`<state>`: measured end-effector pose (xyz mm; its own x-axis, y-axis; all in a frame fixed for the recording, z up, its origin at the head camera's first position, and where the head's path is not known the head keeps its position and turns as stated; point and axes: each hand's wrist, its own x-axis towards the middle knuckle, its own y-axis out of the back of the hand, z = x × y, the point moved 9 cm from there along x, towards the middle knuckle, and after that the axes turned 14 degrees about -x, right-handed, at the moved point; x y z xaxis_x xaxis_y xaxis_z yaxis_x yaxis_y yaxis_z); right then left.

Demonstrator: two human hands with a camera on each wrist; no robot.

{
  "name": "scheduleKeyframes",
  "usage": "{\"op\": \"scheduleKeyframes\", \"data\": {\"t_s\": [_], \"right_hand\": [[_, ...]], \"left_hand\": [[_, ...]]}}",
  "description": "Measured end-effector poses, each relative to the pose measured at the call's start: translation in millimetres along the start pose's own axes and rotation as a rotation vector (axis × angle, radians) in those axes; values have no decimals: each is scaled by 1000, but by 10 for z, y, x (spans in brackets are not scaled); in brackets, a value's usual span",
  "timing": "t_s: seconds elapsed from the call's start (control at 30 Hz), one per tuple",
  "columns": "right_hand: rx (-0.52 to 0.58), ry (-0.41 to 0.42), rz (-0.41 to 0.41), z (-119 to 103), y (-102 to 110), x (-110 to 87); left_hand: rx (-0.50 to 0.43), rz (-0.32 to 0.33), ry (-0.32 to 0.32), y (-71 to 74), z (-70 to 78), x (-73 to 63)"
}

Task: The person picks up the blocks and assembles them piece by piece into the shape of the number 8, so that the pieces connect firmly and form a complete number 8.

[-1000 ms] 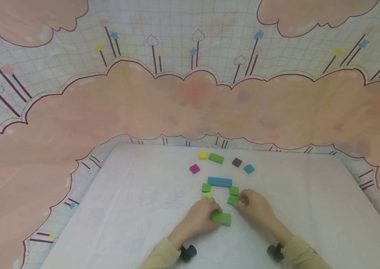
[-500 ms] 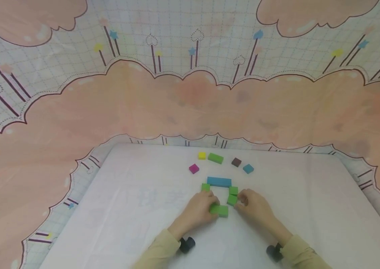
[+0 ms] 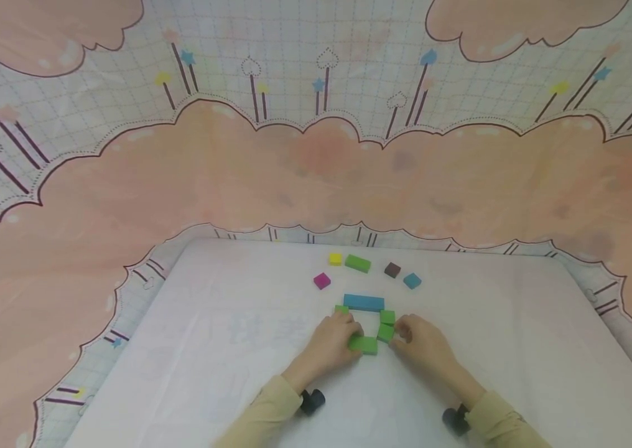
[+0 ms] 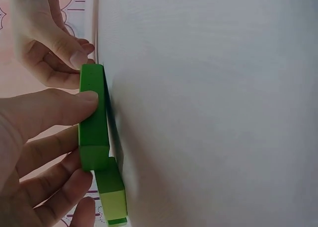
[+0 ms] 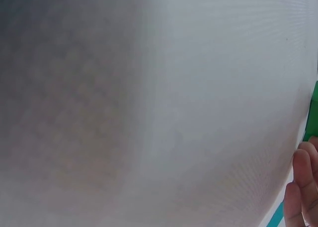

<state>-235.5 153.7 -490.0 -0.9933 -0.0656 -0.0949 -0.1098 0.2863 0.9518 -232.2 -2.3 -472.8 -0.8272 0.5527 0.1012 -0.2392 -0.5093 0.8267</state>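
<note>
In the head view, my left hand [image 3: 327,347] pinches a long green block [image 3: 366,346] at the near side of a small block outline. The left wrist view shows the thumb across that block, raised a little off the table, beside a light green cube [image 4: 114,203]. Loosely bent fingers of my right hand [image 3: 421,347] rest beside the lower of two green cubes [image 3: 385,333]; whether they touch it I cannot tell. Behind that is the other green cube [image 3: 387,317]. A long blue block [image 3: 364,303] forms the far side. The left green cube [image 3: 341,308] is partly covered.
Farther back on the white table [image 3: 226,286] lie a yellow cube [image 3: 335,259], a green block [image 3: 357,263], a magenta cube [image 3: 322,281], a dark brown cube [image 3: 392,269] and a blue cube [image 3: 412,280]. A patterned curtain [image 3: 316,180] hangs behind.
My left hand has carried the long green block away from me, up to the near end of the outline, covering the light green cube in the head view. The right hand stays in place.
</note>
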Motion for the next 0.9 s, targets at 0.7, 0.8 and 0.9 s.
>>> {"op": "scheduleKeyframes", "data": {"t_s": [0.7,0.8,0.9], "right_hand": [[8,0,-4,25,-33,21],[6,-4,-7,25,-36,26],[2,-6,-10,30,-43,26]], "left_hand": [[60,-11,-9,-63,-22,83],[53,-12,-6,-58,-17,83],[48,-12,-5,-57,-12,85]]}}
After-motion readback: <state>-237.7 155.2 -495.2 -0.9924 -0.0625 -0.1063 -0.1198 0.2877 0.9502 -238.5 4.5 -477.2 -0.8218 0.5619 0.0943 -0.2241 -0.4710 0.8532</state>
